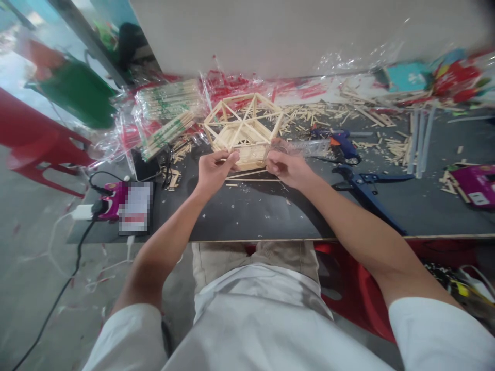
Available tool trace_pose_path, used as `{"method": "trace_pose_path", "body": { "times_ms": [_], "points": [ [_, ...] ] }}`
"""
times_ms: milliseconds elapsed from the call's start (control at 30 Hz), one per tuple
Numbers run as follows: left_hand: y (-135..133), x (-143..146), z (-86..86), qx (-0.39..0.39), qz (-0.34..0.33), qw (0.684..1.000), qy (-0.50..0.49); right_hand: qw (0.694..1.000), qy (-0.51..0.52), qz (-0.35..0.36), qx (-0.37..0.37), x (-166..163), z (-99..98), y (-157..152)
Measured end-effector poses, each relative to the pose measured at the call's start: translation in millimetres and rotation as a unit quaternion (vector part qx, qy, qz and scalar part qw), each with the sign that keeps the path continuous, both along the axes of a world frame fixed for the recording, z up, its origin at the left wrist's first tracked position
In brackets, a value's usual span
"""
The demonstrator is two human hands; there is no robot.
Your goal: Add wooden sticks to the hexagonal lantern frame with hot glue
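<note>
A model built of thin wooden sticks (247,123), with a many-sided open frame, stands on the dark tabletop in front of me. My left hand (217,167) pinches its near left edge between thumb and fingers. At the near right corner of the model, my right hand (284,165) is closed with its fingertips pressed together. What those fingertips hold is too small or blurred to make out. A clear plastic strip (313,148) lies just behind the right hand. A few loose sticks (251,178) lie along the model's near side.
Right of the model lie a blue glue gun (344,144), blue-handled cutters (367,193) and translucent glue sticks (421,139). Bundled sticks in plastic (170,113) are at back left. A phone (135,208) and purple power strip (114,201) sit left. Stick offcuts (309,113) litter the back.
</note>
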State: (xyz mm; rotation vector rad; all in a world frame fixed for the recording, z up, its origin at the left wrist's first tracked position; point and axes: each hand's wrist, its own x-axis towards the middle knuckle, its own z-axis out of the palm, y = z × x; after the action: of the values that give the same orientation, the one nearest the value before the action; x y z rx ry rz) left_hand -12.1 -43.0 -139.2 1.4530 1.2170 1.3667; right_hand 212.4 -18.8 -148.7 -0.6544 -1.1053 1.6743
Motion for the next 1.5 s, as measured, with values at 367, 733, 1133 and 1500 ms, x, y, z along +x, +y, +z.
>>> {"method": "trace_pose_path", "body": {
  "times_ms": [367, 733, 1133, 1500],
  "points": [
    [0, 0, -0.6, -0.013, 0.008, 1.000, 0.018, 0.999, -0.009, -0.008, -0.032, -1, -1.9, 0],
    [-3, 1, 3.2, -0.011, 0.004, 0.999, 0.031, 0.999, -0.015, -0.018, -0.025, -3, 0.4, -1],
    [-2, -3, -5.6, 0.029, 0.001, 0.997, 0.065, 0.999, -0.033, -0.021, -0.014, -2, -3.6, 1],
    [-3, -2, -3.9, 0.010, 0.022, 0.998, 0.060, 0.999, -0.039, -0.023, 0.001, -5, -2.7, 3]
  ]
}}
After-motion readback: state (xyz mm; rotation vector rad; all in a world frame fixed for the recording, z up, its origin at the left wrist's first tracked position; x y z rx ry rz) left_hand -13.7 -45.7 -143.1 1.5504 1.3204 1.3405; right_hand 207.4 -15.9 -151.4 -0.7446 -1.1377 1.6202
